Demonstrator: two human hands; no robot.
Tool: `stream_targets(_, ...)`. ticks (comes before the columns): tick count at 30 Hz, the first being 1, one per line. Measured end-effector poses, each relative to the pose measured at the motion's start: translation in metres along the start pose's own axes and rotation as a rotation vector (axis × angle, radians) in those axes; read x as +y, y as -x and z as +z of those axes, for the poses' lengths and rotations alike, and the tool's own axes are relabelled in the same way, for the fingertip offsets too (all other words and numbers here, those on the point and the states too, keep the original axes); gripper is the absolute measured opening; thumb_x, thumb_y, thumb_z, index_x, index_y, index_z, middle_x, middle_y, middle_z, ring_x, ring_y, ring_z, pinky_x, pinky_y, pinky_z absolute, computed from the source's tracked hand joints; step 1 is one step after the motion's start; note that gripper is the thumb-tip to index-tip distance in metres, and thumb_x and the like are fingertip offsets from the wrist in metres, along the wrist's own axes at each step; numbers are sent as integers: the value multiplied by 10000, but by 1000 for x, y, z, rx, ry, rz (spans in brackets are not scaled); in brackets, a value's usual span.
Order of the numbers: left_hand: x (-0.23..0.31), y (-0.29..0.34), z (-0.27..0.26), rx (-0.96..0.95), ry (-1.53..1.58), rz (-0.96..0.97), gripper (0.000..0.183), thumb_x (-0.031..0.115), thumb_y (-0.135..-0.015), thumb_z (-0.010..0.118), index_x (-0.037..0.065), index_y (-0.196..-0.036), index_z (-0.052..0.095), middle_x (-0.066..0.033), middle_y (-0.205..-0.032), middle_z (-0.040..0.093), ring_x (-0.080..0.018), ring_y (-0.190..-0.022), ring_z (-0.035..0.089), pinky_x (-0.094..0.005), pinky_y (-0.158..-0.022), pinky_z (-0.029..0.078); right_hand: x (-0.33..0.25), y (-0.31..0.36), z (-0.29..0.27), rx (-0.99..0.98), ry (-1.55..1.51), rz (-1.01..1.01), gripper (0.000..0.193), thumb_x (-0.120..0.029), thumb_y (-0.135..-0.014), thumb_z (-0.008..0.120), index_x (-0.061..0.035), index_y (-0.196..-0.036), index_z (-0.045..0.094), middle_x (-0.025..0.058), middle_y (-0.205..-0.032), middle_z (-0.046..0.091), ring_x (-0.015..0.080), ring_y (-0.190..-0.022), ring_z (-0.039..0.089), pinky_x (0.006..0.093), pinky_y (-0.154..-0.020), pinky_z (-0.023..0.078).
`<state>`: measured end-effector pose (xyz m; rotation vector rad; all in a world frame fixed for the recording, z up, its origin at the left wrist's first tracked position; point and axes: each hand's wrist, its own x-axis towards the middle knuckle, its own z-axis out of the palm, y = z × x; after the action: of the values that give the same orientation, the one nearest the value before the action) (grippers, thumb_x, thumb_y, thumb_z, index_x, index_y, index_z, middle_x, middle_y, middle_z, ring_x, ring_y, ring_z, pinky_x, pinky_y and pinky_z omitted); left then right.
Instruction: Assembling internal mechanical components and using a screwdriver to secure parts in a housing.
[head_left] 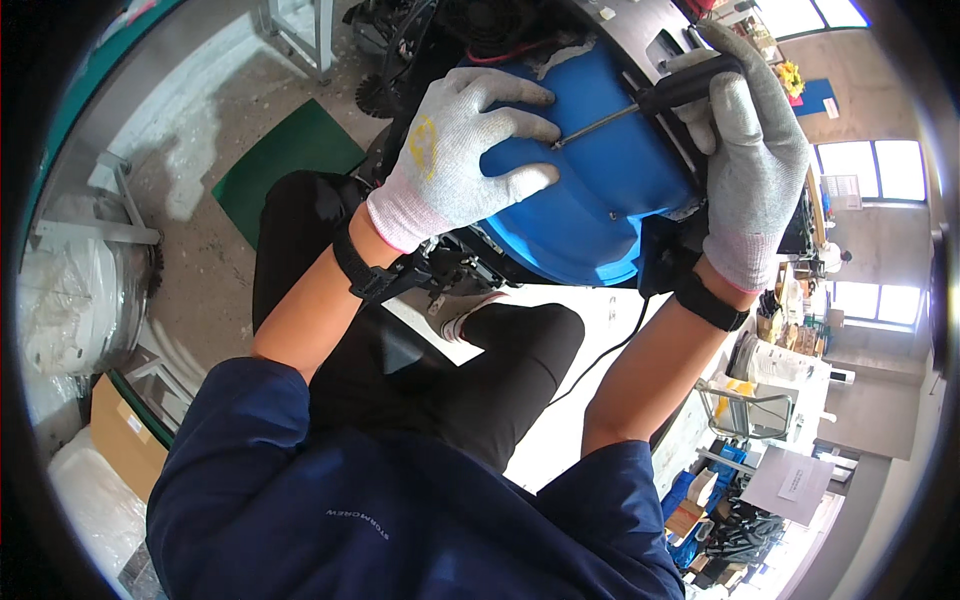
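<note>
Screwdriver (660, 98) in right hand (755, 155)

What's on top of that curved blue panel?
The left hand is partly over the blue panel; a screwdriver, held in the right hand, points its tip at the surface nearby. What lies beneath the left hand or under the panel is covered.

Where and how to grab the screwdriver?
Likely best gripped on the screwdriver's thick black handle, coming from the person's right. The handle points that way and gives fingers room to wrap, as the right hand does. The thin shaft slants toward the left hand, its tip at the blue cover, leaving less to hold.
</note>
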<state>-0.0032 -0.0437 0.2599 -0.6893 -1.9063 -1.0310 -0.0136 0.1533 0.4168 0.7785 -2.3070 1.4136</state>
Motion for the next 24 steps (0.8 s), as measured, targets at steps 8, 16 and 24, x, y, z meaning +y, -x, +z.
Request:
stream_targets(8, 1, 1, 1, 14, 64, -46, 312, 272, -690, 867, 162, -940, 717, -37, -1201, 671, -281, -1111, 581, -420, -966, 476, 1, -3, -2, -77, -124, -34, 481, -271, -1057, 469, 72, -1385, 543, 223, -1151, 696, 98, -736, 517, 219, -674, 405)
stream_targets(16, -1, 1, -1, -15, 24, 11, 332, 256, -692, 862, 167, -983, 729, -33, -1169, 673, -276, -1100, 586, -417, -963, 471, 4, -1, 0, -38, -2, -96, 504, -305, -1058, 541, 39, -1426, 526, 217, -1073, 723, 69, -665, 492, 196, -617, 398)
stream_targets(24, 0, 1, 0, 1, 45, -17, 329, 252, -697, 859, 171, -988, 728, -21, -1171, 671, -279, -1087, 588, -417, -960, 472, -4, -3, 0, -44, -232, -22, 330, -163, -1003, 571, 47, -1241, 662, 135, -1045, 734, 72, -749, 607, 198, -672, 479)
